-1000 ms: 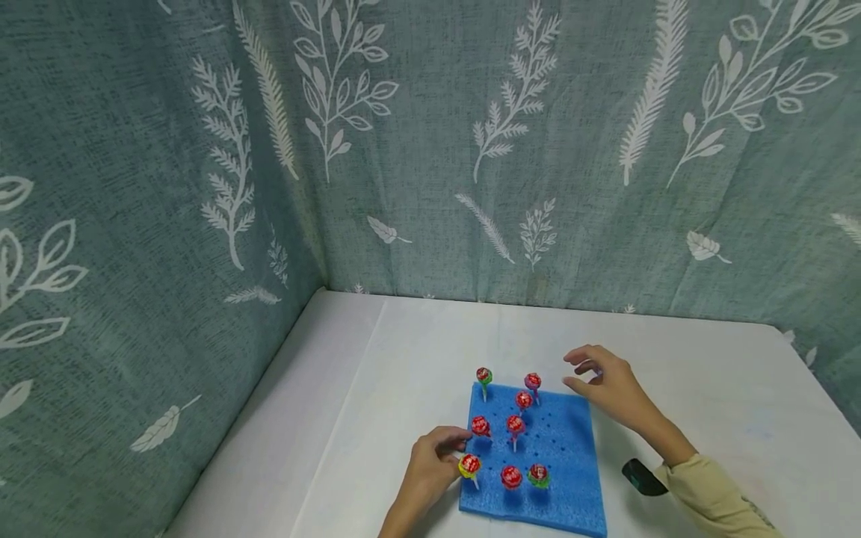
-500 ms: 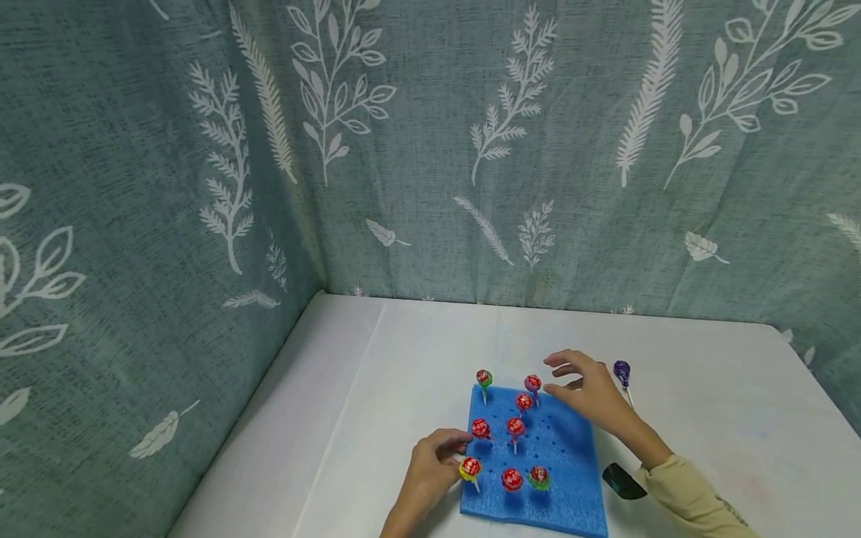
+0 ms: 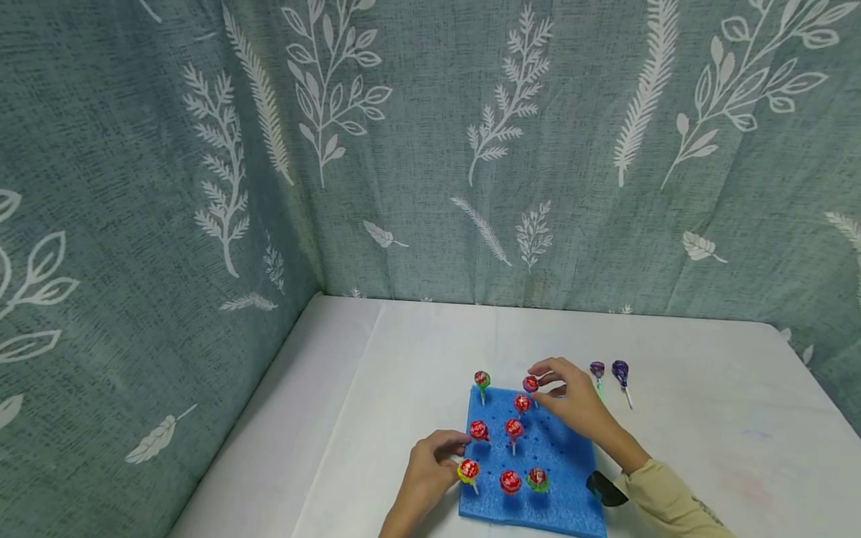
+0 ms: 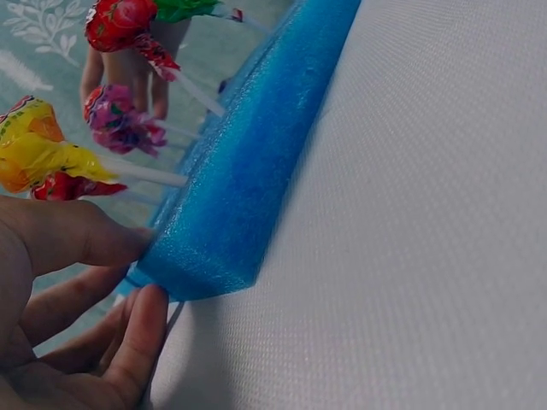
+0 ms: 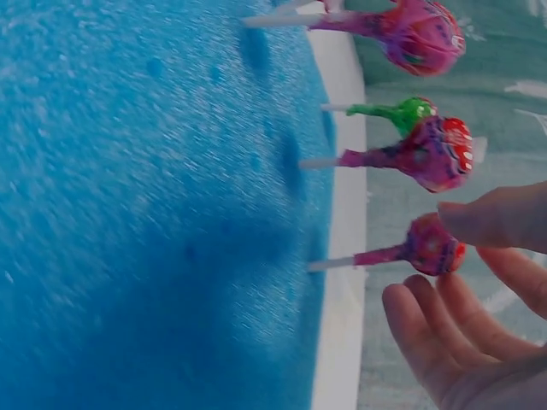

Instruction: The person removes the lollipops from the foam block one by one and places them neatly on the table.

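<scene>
A blue foam board (image 3: 568, 497) carries several wrapped lollipops stuck into it by their sticks. My left hand (image 3: 429, 467) pinches the board's left edge, near a yellow lollipop (image 3: 468, 471); in the left wrist view the thumb (image 4: 94, 235) lies along the top edge with fingers against the side. Over the board's far edge, my right hand (image 3: 572, 396) has thumb and fingers spread around a pink-and-red lollipop (image 3: 531, 383). The right wrist view shows that lollipop (image 5: 434, 246) upright in the foam, thumb tip right at its head and fingers loosely curved on the other side.
Two purple lollipops, one nearer (image 3: 597, 370) and one farther right (image 3: 621, 373), lie on the white table (image 3: 726, 396) beyond my right hand. A green lollipop (image 3: 482, 379) stands at the board's far left corner. A patterned curtain (image 3: 430, 172) hangs behind.
My right hand has moved left and slightly down to the pink-and-red lollipop, uncovering the two purple lollipops. My left hand stays at the board's edge.
</scene>
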Motion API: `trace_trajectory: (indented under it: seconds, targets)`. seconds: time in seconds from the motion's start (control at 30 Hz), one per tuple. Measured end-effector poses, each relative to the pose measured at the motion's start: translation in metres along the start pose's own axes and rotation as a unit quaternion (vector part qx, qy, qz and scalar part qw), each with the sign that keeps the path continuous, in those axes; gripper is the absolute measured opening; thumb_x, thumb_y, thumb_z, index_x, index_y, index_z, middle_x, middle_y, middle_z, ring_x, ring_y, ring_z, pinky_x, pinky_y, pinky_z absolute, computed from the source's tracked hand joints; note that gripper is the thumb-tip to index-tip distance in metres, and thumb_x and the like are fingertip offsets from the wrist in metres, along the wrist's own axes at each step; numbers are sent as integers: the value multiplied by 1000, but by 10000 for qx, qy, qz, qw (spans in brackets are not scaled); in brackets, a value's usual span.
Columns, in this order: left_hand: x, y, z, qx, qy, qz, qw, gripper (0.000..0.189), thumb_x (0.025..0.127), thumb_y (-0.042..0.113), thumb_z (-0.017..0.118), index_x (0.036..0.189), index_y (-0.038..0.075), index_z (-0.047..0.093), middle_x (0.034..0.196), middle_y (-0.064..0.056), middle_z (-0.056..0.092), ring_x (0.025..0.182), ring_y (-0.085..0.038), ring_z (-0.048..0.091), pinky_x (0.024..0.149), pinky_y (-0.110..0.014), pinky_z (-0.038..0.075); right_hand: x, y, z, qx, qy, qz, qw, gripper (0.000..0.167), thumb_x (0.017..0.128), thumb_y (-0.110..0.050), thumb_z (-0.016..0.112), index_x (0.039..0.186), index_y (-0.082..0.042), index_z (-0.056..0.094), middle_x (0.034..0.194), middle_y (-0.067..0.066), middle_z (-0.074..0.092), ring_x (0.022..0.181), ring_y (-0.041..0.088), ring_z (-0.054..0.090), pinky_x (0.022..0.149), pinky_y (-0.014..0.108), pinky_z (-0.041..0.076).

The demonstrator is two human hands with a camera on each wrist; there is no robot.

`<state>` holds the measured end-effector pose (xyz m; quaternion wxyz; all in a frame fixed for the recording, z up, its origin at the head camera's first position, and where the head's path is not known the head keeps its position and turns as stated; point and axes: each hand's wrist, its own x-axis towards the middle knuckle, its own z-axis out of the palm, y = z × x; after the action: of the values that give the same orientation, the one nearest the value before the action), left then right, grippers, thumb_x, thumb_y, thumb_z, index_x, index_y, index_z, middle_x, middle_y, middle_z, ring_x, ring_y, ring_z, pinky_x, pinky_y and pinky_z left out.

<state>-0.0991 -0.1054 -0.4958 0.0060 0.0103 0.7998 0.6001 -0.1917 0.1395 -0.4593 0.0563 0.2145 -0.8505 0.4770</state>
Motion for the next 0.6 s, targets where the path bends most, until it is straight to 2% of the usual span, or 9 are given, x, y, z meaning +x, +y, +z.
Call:
trace_trajectory:
  seconds: [0.17,0.27,0.43,0.6]
  targets:
    - [-7,24,-4,-46,-39,40,10000,43,65,-20,48,100,-5,68,95,-18,65,87,-32,61,65,-21,45,-3,3,6,88,115,47,9999,28,77,3,73,101,-7,62,97,7,62,87,26,65,71,31,54]
    - [-9,31,-5,-72,-21,51,10000,43,64,-20,48,99,-5,68,94,-17,65,86,-31,61,65,-20,44,-3,6,9,186,210,18,9996,29,76,6,72,99,-7,61,97,7,62,87,26,65,70,28,54]
    - [-9,32,-5,-119,56,6,9999,45,63,-21,48,99,-4,69,93,-16,65,86,-31,60,65,-20,45,-2,10,14,412,331,-62,9986,29,75,8,72,95,-7,57,95,8,63,89,29,64,69,27,54]
    - [-8,28,-3,-148,-21,29,9999,44,64,-21,48,99,-5,69,96,-18,65,87,-32,61,66,-20,45,-3,14,15,475,498,-38,9976,32,72,13,71,91,-7,55,91,6,64,85,26,65,68,27,54]
